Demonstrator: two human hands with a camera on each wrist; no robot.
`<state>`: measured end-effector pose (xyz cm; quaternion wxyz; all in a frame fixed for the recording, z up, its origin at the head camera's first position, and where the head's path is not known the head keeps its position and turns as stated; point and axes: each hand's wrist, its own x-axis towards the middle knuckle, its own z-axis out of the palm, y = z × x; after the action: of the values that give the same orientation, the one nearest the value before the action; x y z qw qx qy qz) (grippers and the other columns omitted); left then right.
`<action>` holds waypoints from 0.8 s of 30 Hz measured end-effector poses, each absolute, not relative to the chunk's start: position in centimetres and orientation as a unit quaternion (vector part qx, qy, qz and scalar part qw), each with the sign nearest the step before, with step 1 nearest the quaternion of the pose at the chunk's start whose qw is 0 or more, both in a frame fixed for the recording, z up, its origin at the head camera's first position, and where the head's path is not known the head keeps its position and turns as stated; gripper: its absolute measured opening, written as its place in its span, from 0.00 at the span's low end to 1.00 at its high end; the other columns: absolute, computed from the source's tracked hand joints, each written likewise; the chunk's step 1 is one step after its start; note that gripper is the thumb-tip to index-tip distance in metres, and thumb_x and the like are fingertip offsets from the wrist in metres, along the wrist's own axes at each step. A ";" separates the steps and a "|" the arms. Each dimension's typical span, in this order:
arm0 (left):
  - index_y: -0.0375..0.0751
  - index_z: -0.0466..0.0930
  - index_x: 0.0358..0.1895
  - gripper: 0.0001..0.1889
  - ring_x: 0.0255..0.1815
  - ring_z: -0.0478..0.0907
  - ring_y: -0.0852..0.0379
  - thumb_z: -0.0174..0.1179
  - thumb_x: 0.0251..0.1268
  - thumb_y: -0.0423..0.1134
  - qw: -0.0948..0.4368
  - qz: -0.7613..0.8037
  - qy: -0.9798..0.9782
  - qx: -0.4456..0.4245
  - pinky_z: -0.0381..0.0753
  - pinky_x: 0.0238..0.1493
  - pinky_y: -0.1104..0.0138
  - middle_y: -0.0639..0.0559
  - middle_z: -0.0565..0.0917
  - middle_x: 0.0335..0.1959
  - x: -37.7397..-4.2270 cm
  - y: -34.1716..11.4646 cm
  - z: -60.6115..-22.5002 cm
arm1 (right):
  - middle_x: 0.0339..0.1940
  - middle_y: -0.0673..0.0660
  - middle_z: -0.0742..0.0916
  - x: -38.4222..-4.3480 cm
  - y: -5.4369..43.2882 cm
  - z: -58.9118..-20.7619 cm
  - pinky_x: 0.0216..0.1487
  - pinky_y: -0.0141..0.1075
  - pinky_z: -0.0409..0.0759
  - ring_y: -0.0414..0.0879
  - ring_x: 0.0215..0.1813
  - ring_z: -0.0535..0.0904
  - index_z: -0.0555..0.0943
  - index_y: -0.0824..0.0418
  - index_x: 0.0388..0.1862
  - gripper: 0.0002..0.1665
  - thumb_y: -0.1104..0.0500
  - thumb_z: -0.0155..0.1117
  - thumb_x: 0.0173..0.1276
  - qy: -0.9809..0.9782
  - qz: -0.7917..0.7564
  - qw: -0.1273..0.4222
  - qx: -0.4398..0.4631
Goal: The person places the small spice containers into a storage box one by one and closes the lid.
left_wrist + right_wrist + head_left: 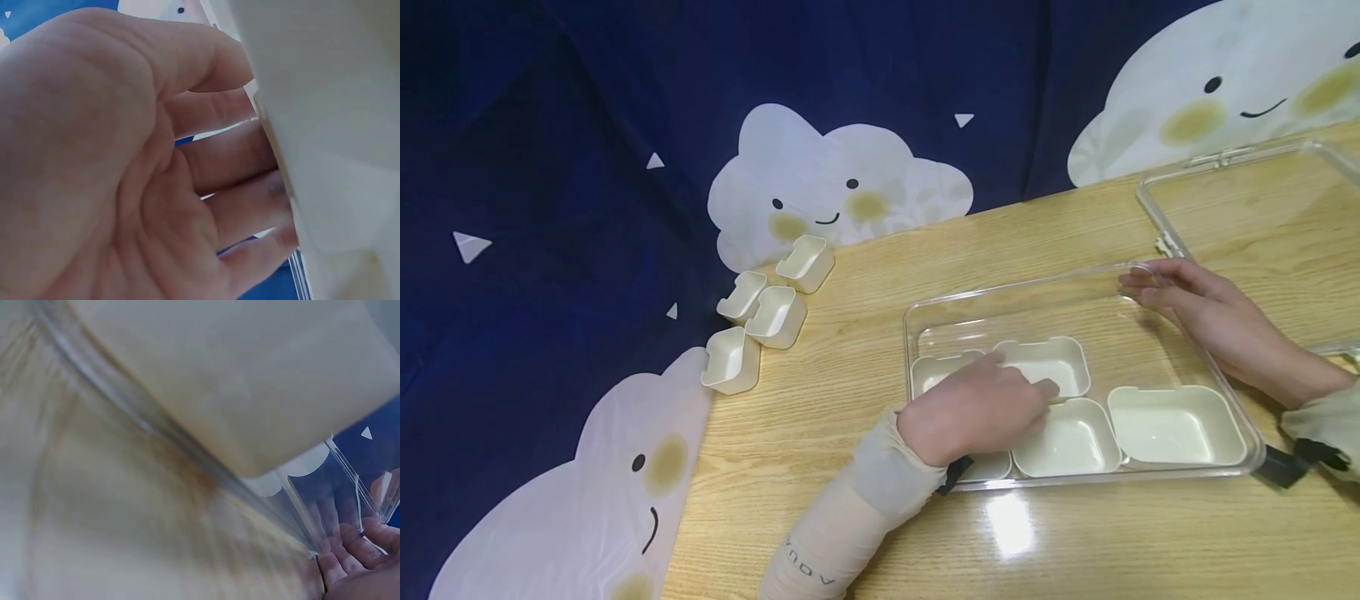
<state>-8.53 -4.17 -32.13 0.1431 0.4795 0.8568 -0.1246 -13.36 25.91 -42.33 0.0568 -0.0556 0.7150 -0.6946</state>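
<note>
A clear plastic storage box [977,305] holds several cream plastic bins, among them one at the front middle [1067,442] and one at the front right [1176,425]. My left hand [981,408] reaches over the left part of the box. Its thumb and fingers are bent at the rim of the back middle bin [1060,362]; in the left wrist view the fingertips vanish behind a cream wall [331,156]. At the box's back right corner my right hand [1217,321] grips the clear wall, fingers showing through the plastic in the right wrist view.
Several more cream bins, one of them nearest the front [731,361], stand at the table's left edge by the dark blue cloud-print curtain [880,67]. A clear framed lid [1161,221] lies on the wooden table [820,450] at the right, behind my right hand.
</note>
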 end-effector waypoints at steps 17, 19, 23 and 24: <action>0.53 0.72 0.43 0.08 0.26 0.66 0.63 0.45 0.81 0.36 0.160 -0.107 0.864 0.466 0.66 0.25 0.70 0.61 0.67 0.21 -8.4 -4.4 -31.8 | 0.58 0.35 0.86 -13.5 25.9 -42.4 0.56 0.16 0.75 0.23 0.59 0.82 0.72 0.58 0.67 0.18 0.60 0.54 0.82 0.709 -0.701 0.057 -0.058; 0.53 0.73 0.43 0.08 0.27 0.66 0.63 0.45 0.80 0.36 0.158 -0.112 0.862 0.468 0.67 0.24 0.70 0.61 0.68 0.21 -8.3 -4.3 -31.9 | 0.58 0.35 0.86 -13.5 25.9 -42.4 0.56 0.16 0.75 0.23 0.59 0.82 0.72 0.58 0.66 0.18 0.60 0.54 0.82 0.708 -0.701 0.057 -0.059; 0.54 0.74 0.44 0.08 0.27 0.66 0.63 0.46 0.80 0.36 0.156 -0.115 0.862 0.468 0.67 0.25 0.69 0.61 0.68 0.21 -8.3 -4.3 -31.9 | 0.58 0.35 0.86 -13.4 25.9 -42.4 0.56 0.16 0.75 0.23 0.59 0.82 0.72 0.58 0.67 0.18 0.60 0.54 0.82 0.710 -0.699 0.057 -0.061; 0.54 0.74 0.44 0.08 0.27 0.66 0.63 0.46 0.81 0.37 0.157 -0.115 0.862 0.468 0.68 0.25 0.69 0.61 0.68 0.21 -8.3 -4.3 -31.8 | 0.58 0.34 0.86 -13.4 25.9 -42.4 0.56 0.16 0.75 0.23 0.59 0.82 0.72 0.58 0.67 0.18 0.59 0.54 0.82 0.712 -0.698 0.058 -0.060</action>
<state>-8.26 -4.27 -31.85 0.1566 0.4679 0.8621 -0.1154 -13.43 25.91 -42.43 0.0577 -0.0603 0.7117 -0.6975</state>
